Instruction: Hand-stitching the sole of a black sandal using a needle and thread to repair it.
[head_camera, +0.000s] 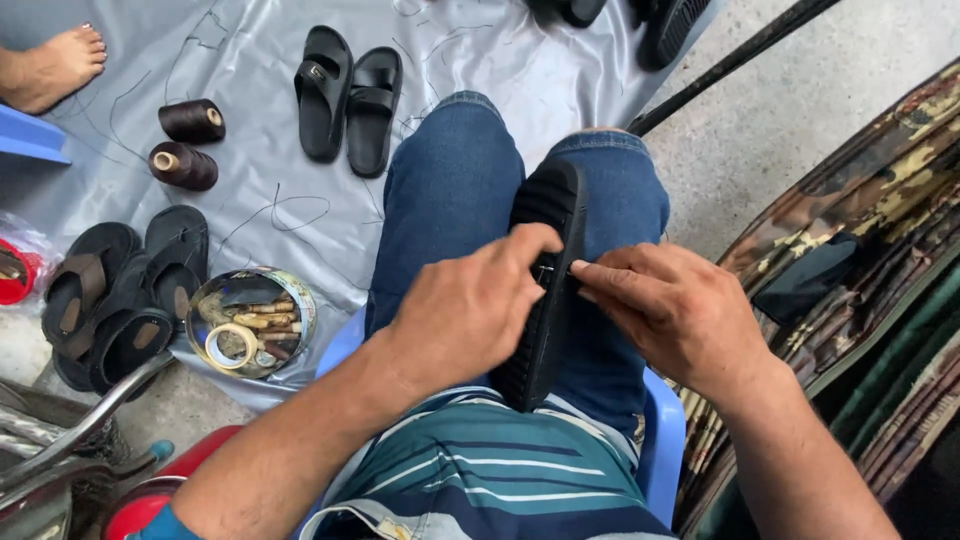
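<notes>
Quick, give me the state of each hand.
Left hand: closed on the black sandal, gripping its edge.
Right hand: fingers pinched at the sandal's edge; what they pinch cannot be told.

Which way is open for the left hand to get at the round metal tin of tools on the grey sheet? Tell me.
Probably yes: the round metal tin lies uncovered just left of the knee, but the left hand is gripping the black ribbed sandal and would need to let go.

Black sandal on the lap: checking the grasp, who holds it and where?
Both hands, left and right, pinch the sandal at mid-length along its edge.
</notes>
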